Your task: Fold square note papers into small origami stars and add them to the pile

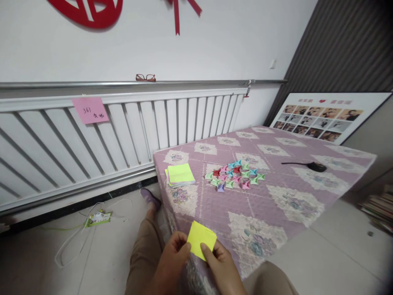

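A square of yellow paper (201, 239), which looks like a sticky note or a few of them, is held between both hands above the near edge of the bed. My left hand (177, 253) pinches its left corner between thumb and fingers. On the right side, my right hand (218, 258) grips it with the thumb lying on top and the fingers behind. Beyond the hands lies a stack of sticky notes (181, 173), yellow-green on top. To its right stand several small folded paper shapes (236, 174) in green, pink, blue, red and purple, grouped together.
A floral bedspread (211, 205) covers the bed. A black long-handled object (316, 166) lies at its right, before a framed photo board (322, 114). Along the wall runs a white radiator (172, 121) bearing a pink note (90, 110). Glasses (145, 78) rest on the pipe; a power strip (98, 218) lies below.
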{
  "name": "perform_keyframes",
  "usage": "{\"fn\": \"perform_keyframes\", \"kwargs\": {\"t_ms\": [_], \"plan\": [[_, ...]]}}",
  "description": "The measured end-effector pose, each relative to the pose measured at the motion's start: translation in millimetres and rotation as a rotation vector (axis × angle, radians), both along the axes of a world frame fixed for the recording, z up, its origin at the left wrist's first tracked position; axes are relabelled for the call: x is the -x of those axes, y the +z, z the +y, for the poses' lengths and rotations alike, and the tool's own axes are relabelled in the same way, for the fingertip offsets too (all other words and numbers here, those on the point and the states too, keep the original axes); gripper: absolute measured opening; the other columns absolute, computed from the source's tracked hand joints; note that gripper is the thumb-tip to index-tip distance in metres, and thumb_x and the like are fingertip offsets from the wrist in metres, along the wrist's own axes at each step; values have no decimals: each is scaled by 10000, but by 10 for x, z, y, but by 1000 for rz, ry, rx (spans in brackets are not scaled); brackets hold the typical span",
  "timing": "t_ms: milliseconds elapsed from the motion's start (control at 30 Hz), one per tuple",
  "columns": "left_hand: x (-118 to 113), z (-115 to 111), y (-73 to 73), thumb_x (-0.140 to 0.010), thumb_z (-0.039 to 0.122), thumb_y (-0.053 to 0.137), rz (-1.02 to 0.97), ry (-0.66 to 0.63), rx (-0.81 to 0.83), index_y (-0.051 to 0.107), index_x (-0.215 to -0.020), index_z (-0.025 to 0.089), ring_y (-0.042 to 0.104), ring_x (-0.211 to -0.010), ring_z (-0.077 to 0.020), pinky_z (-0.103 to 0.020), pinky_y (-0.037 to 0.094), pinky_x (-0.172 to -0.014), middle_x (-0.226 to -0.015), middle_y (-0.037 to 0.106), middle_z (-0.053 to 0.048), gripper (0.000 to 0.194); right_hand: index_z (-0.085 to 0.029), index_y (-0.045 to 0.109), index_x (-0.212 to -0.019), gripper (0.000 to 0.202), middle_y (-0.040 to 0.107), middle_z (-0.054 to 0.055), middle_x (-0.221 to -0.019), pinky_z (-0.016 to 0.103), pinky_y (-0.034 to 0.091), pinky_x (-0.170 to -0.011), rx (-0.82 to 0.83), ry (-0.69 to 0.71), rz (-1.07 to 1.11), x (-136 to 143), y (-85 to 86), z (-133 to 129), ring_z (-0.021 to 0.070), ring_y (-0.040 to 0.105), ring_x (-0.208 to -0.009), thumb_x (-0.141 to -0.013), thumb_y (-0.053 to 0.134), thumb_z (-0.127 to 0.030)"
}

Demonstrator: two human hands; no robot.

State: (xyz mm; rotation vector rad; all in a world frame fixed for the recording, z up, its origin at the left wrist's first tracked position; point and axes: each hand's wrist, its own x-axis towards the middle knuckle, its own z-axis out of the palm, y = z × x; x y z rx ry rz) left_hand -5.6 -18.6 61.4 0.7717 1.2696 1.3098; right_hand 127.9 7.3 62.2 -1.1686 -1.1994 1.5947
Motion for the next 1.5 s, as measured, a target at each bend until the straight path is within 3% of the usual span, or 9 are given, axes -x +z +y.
{"fn": "perform_keyframes", "kwargs": {"t_ms": [133,233,467,633,833,1067,1267,1400,1500], "plan": [[62,32,90,-651,399,727,-77,-143,-61,579,-868,163,549,-695,-142,-238,390,-625,-811,642,-25,354,-181,693,-857,374,707,50,-819,334,466,-758,-64,120,-37,-36,116,-10,241,624,-816,-686,692,-514],[55,41,85,-671,418,727,-107,-140,-34,591,-797,146,523,-622,-126,-242,388,-604,-723,629,-14,329,-185,672,-814,363,689,37,-795,315,459,-732,-69,158,-36,-22,128,-42,218,607,-782,-692,681,-527],[2,-7,3,-675,469,737,-195,-16,-2,606,-841,153,530,-644,-134,-246,402,-617,-730,625,-6,380,-200,504,-611,443,435,-62,-524,222,323,-509,-29,24,-80,-111,35,-37,94,376,-505,-691,632,-617],[76,-28,-72,-655,498,749,-107,-4,30,588,-722,163,506,-612,-124,-244,399,-609,-662,581,17,377,-199,488,-570,443,437,-54,-540,225,330,-529,-75,-2,-114,-148,104,-36,101,385,-538,-673,651,-598],[90,-23,-30,-620,544,752,-24,-92,44,584,-688,164,478,-577,-115,-235,375,-577,-634,578,18,421,-189,591,-739,406,586,-19,-657,234,393,-582,88,26,89,-116,203,-51,123,507,-600,-658,696,-573],[-21,-20,1,-682,513,704,-18,-121,34,561,-716,156,449,-584,-110,-236,353,-577,-636,550,20,386,-201,493,-610,448,492,-59,-537,216,328,-506,106,-83,58,-104,138,-50,95,415,-500,-624,706,-595],[-26,128,-25,-728,467,632,151,-209,24,546,-706,173,459,-579,-123,-248,358,-577,-629,543,26,307,-196,585,-764,392,541,-40,-637,218,360,-528,97,-128,95,-200,98,2,104,454,-551,-665,693,-559],[-2,322,7,-721,414,620,266,-378,23,534,-674,184,439,-537,-116,-238,316,-532,-587,515,41,250,-192,594,-702,347,485,-53,-586,220,329,-512,1,-74,-73,-366,58,123,97,402,-525,-671,665,-530],[-51,541,17,-718,333,618,330,-442,-26,545,-693,186,457,-555,-117,-226,308,-529,-608,528,43,166,-192,594,-675,263,496,-45,-582,237,359,-554,-122,-43,-219,-510,35,253,120,444,-567,-681,635,-452]]}}
